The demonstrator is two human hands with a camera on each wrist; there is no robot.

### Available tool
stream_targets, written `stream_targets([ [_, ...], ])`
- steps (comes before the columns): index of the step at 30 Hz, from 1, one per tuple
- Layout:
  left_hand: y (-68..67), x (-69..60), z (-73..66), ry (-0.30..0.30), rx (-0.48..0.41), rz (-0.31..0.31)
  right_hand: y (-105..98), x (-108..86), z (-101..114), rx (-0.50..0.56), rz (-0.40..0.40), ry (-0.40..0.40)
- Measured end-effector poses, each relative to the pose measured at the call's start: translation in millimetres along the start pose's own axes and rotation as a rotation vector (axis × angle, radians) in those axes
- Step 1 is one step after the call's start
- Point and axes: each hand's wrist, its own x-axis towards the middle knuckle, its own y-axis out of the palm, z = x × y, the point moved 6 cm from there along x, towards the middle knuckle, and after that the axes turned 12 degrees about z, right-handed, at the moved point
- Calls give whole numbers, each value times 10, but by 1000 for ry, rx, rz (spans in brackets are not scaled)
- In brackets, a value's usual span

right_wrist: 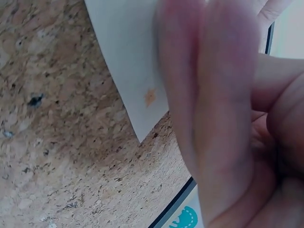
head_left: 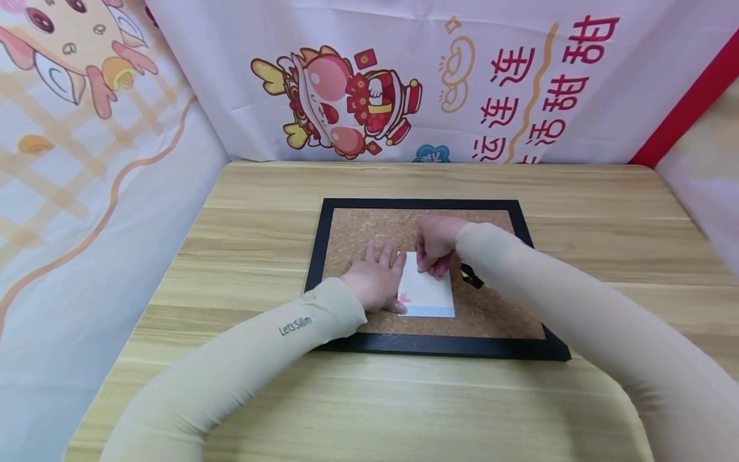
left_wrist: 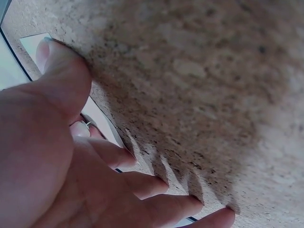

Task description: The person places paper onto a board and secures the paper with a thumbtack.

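A white paper sheet [head_left: 427,292] with a pale blue band and a small pink mark lies on a cork board [head_left: 369,224] in a black frame. My left hand [head_left: 374,281] rests with spread fingers on the sheet's left edge and the cork. Over the sheet's upper part, my right hand [head_left: 435,244] has its fingers curled and pinches a thumbtack [left_wrist: 86,126]. Its pin shows in the left wrist view, below the left thumb. The right wrist view shows an orange star-like mark near the paper's corner [right_wrist: 149,97]; right fingers [right_wrist: 223,104] cover the rest.
A small black and yellow object [head_left: 471,276] is on the cork beside the right wrist, partly hidden by the sleeve. The board lies on a wooden table [head_left: 254,256], with printed cloth [head_left: 219,38] hanging behind and at the left.
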Motion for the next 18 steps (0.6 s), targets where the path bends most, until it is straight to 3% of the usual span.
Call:
stream_targets([
  [18, 1, -18, -17, 2, 12, 10, 11, -4, -2, 15, -16, 0],
])
